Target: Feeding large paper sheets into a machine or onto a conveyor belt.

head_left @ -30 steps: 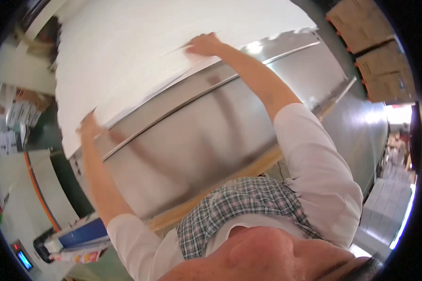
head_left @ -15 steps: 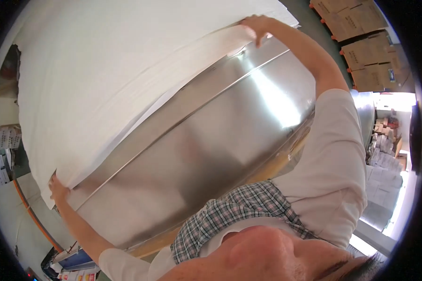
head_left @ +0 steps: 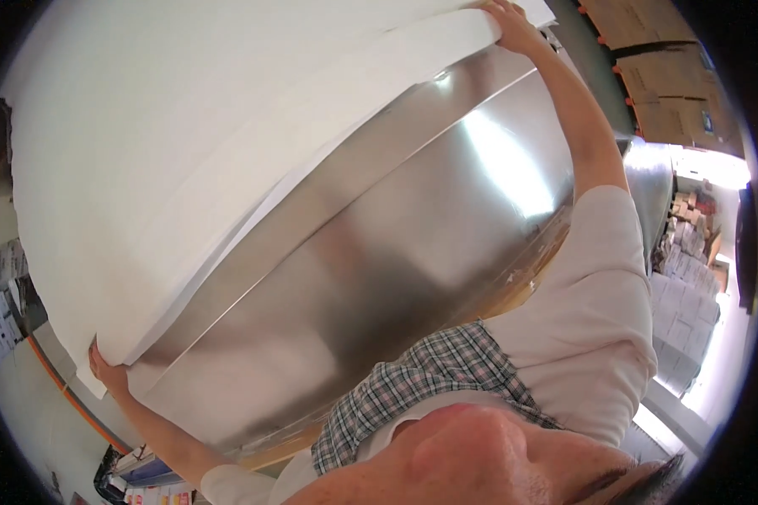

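Note:
A large white sheet (head_left: 185, 143), cloth or paper I cannot tell, spreads over the far part of a shiny metal table (head_left: 379, 244). My left hand (head_left: 108, 370) holds its near left corner, some fingers hidden by the sheet. At the far right, my right hand (head_left: 514, 27) grips the same near edge, thumb below and fingers over the top. Between my hands the edge sags in a long curve, and a second white layer shows under it.
Stacked cardboard boxes (head_left: 665, 76) stand at the far right. More wrapped stacks (head_left: 682, 311) are beyond my right arm. Printed cartons (head_left: 0, 311) sit at the left, near an orange strip (head_left: 67, 391) along the floor. A raised seam runs along the metal table.
My right hand has moved farther away and right with the sheet's edge, its fingers closing on it. My left hand sits slightly lower in view. The sheet looks smoother, with fewer creases.

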### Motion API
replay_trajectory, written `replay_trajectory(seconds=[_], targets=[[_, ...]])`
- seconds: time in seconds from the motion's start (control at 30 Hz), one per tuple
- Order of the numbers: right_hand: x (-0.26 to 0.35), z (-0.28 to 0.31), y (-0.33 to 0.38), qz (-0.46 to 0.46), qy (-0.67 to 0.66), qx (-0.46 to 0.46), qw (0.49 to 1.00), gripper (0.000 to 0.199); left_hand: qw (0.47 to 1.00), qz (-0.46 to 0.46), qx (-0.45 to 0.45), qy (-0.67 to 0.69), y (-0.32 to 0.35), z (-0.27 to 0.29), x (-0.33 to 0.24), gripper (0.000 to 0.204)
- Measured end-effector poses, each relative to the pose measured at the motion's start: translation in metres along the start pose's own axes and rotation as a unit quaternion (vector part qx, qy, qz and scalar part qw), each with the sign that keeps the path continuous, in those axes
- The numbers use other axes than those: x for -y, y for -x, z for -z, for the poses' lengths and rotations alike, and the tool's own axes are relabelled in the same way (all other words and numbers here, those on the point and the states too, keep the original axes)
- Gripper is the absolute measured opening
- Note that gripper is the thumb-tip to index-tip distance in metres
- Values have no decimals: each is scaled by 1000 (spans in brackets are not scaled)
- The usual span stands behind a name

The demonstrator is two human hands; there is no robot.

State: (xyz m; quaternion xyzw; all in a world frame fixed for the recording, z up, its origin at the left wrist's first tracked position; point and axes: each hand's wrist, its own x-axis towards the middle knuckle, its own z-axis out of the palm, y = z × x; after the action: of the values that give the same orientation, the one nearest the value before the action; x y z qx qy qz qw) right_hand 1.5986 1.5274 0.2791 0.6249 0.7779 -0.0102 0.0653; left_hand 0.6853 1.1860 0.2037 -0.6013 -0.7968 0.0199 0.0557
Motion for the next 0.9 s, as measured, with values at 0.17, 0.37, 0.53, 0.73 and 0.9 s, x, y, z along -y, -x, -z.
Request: replay_trajectory(seconds=[0.17,0.37,0.53,0.73,0.9], targets=[[-36,1,13,-11,52,-108,993,46,991,-16,-124,-51,-1,24,12,51],[-91,39,40,-7,27,-267,963,59,983,5,-183,13,24,122,3,53],[-108,50,98,121,24,-338,933,72,967,-45,-242,-61,96,158,49,46],[-153,-8,201,123,41,-238,963,65,979,-77,-181,-47,214,129,15,49],[-120,-50,280,59,31,-158,985,70,995,53,-84,-1,297,108,-33,50]])
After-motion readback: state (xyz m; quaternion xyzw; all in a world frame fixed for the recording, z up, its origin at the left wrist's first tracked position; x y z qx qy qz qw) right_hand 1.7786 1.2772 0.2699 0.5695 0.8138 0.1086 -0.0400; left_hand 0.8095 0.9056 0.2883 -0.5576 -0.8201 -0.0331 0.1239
